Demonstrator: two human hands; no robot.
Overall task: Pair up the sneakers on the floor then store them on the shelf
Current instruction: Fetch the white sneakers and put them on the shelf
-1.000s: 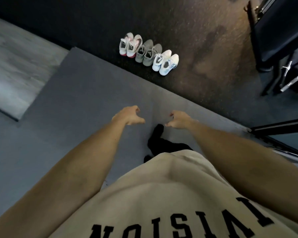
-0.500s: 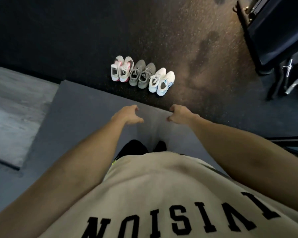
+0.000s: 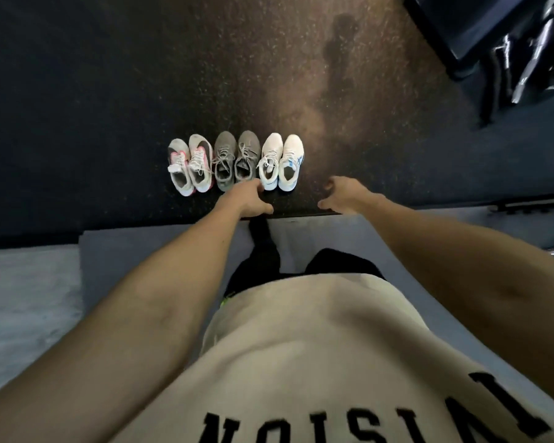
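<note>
Both grips were empty: left hand (image 3: 243,201) half-curled, fingers loose, right hand (image 3: 344,195) spread wider, palm down. Left fingertips sat just short of the heels of the grey pair (image 3: 237,159) and white-blue pair (image 3: 281,161); right hand hung beside the white-blue pair, not touching. Pink-grey pair (image 3: 191,166) sat leftmost; all three were already paired in a row on the floor (image 3: 109,91). Arms reached forward and down. Best move, I'd say: hook two heels per grip. No shelf was clearly in sight.

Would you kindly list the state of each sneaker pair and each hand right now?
Pink-and-white sneaker pair: side by side, on floor.
Grey lace-up sneaker pair: side by side, on floor.
White-and-blue sneaker pair: side by side, on floor.
Left hand: open, empty.
Right hand: open, empty.
</note>
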